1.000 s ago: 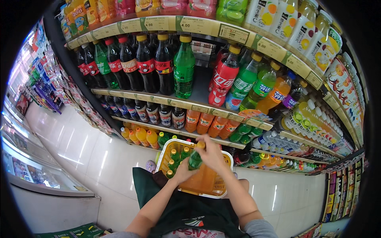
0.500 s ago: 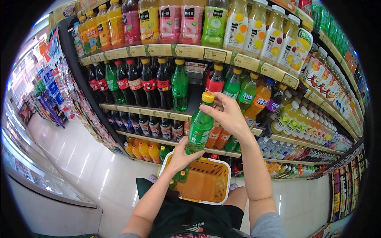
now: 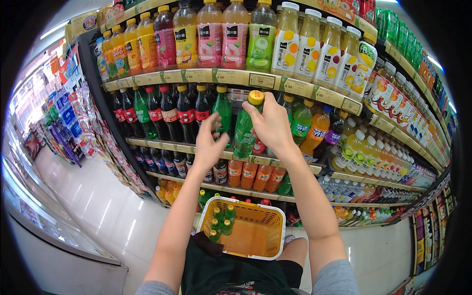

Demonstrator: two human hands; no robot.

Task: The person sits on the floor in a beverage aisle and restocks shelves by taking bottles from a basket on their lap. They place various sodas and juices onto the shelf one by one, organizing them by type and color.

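Note:
My right hand (image 3: 273,123) grips a green soda bottle (image 3: 244,132) with a yellow cap by its upper part. I hold it nearly upright at the front of the shelf (image 3: 265,161) of soda bottles, its base by the shelf edge. My left hand (image 3: 210,142) is empty, its fingers apart, just left of that bottle. Right beside its fingertips stands another green bottle (image 3: 222,109) in the row. Dark cola bottles (image 3: 186,115) continue that row to the left. Below my hands, a yellow basket (image 3: 260,231) with a white rim contains several small green bottles (image 3: 216,223).
Juice bottles (image 3: 209,34) line the shelf above, behind a strip of price tags (image 3: 236,77). Orange soda bottles (image 3: 249,174) stand one shelf lower. At right are orange and purple sodas (image 3: 314,132). A glass-fronted case (image 3: 54,216) is at the left, with hanging packets (image 3: 93,118) beyond.
My right hand has carried the green bottle forward and up to the shelf. My left hand has let go of the bottle's lower part and moved up and forward, its fingers spreading.

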